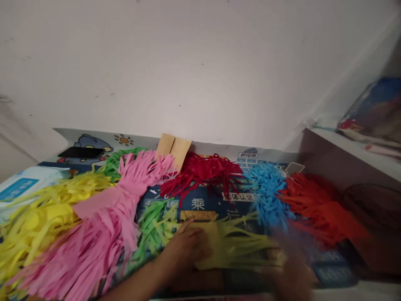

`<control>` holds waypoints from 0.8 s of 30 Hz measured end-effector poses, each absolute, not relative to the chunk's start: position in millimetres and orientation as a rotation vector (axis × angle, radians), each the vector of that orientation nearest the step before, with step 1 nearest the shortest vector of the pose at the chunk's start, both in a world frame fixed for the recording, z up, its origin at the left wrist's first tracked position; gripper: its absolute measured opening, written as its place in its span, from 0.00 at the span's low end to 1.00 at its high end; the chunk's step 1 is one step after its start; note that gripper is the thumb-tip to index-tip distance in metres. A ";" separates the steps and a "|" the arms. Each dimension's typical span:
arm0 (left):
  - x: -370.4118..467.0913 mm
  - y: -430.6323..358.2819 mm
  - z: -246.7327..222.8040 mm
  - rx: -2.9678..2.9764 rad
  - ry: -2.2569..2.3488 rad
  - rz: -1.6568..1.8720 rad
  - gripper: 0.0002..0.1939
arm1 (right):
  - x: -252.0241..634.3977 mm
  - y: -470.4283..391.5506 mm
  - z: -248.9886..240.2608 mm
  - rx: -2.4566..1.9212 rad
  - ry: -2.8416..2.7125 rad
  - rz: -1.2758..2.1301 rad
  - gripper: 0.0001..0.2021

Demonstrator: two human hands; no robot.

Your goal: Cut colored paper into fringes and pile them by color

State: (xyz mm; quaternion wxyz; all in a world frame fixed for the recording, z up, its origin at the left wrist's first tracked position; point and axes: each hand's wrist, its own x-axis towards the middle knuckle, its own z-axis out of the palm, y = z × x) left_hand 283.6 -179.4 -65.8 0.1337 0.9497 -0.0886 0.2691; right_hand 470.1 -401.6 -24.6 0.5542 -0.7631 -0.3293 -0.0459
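Low on the counter (203, 192), toward its front, my left hand (189, 246) rested over the uncut end of a yellow paper fringe (216, 246), fingers bent, forearm slanting in from the lower left. Whether those fingers pinched the paper or only pressed on it, I couldn't tell. My right hand (288, 271) was a blur near the loose tips, and I couldn't make out if it was spread, narrowed or gripping anything.

The fringe ran sideways along its long axis, roughly in line with the counter's front: band at the left, strips fanning out rightward. Left of it lay a green fringe (155, 230), then a large pink fringe (109, 221) and a heap of yellow strips (53, 205). Beyond it sat a red fringe (203, 171), with a blue fringe (271, 194) and an orange-red fringe (316, 205) off to the right. Dark blue print, with characters and sums, showed between them. A black phone (84, 152) lay at the back left, below the pale wall (188, 75).
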 end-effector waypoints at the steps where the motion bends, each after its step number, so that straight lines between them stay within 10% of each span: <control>1: 284.7 -181.1 -63.6 2.756 -0.250 0.719 0.14 | 452.3 -391.4 -32.8 -1.823 -1.087 -0.128 0.32; 15: 207.3 -103.5 23.1 3.139 1.104 0.665 0.24 | 418.6 -345.9 -42.5 -1.798 -1.500 -0.648 0.12; 24: 257.7 -222.9 -58.8 3.035 0.266 0.445 0.22 | 392.3 -338.9 -52.3 -1.799 -1.586 -0.572 0.12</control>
